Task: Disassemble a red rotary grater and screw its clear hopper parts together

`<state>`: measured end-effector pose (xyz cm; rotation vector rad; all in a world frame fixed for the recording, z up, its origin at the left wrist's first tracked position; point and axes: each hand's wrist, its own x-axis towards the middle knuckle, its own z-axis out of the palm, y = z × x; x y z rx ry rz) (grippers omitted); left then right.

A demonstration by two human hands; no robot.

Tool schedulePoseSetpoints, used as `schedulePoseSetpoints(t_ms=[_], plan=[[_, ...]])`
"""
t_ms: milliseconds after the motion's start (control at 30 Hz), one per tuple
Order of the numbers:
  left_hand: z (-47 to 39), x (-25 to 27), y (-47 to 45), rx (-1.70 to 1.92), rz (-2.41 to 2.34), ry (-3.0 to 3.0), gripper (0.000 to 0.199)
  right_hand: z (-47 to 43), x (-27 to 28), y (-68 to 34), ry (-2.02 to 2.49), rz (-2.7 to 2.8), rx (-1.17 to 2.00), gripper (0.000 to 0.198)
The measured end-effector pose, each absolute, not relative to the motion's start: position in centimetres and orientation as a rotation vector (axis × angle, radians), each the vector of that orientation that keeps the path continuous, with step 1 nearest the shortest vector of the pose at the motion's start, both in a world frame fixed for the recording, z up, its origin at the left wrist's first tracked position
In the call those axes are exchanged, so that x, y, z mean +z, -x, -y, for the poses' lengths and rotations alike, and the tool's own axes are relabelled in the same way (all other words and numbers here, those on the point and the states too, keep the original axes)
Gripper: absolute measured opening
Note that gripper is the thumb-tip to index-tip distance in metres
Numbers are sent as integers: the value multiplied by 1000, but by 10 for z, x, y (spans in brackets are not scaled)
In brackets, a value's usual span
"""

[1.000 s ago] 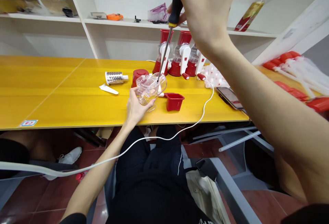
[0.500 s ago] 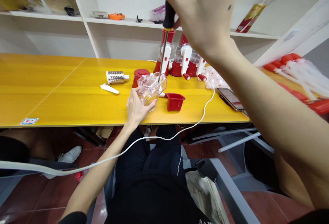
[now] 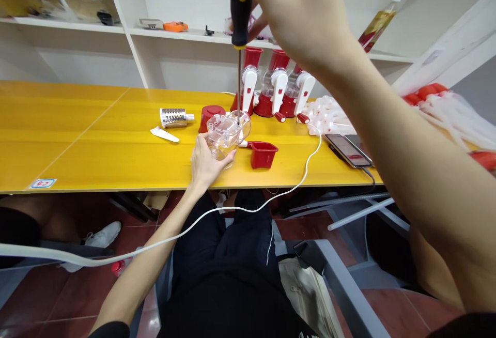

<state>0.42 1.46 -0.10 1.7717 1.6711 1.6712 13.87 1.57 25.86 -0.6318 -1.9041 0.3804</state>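
My left hand (image 3: pixel 206 165) grips a clear plastic housing (image 3: pixel 225 134) over the front of the yellow table. Up high, my right hand (image 3: pixel 287 12) is closed around the black and yellow handle of a screwdriver (image 3: pixel 240 12). Its shaft points straight down and the tip reaches into the housing's right side. Just right of the housing stands a red plastic cup (image 3: pixel 264 155). A red base part (image 3: pixel 211 116) sits behind the housing. To the left lie a metal grater drum (image 3: pixel 175 117) with a white end and a white handle piece (image 3: pixel 165 134).
Several red and white rotary graters (image 3: pixel 273 85) stand at the back. A white cable (image 3: pixel 240 208) runs across in front of me and onto the table. Phones (image 3: pixel 346 149) and bagged parts (image 3: pixel 329 113) lie at the right. Shelves (image 3: pixel 186 33) rise behind the table.
The screwdriver has swung from a slant to nearly upright, with my right hand moving left. My left hand and the housing have stayed almost still.
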Motion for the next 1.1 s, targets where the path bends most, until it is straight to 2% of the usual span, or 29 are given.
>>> schedulePoseSetpoints(t_ms=[100, 233, 367, 533, 633, 800, 1100], plan=[[-20, -1, 6, 1662, -1484, -1766, 76, -26, 257, -142, 626, 1831, 249, 49], [-30, 1, 30, 1510, -1141, -1759, 75, -37, 257, -147, 667, 1693, 298, 49], [-37, 3, 48, 1462, -967, -1716, 78, -47, 258, -148, 694, 1631, 368, 40], [-40, 4, 54, 1413, -916, -1650, 70, -56, 258, -148, 705, 1736, 522, 35], [-38, 7, 55, 1363, -892, -1634, 69, -58, 259, -146, 679, 1827, 588, 38], [-34, 12, 56, 1341, -927, -1726, 59, -58, 263, -140, 739, 1862, 561, 40], [-38, 1, 44, 1499, -965, -1724, 78, -52, 258, -137, 688, 1819, 471, 36]])
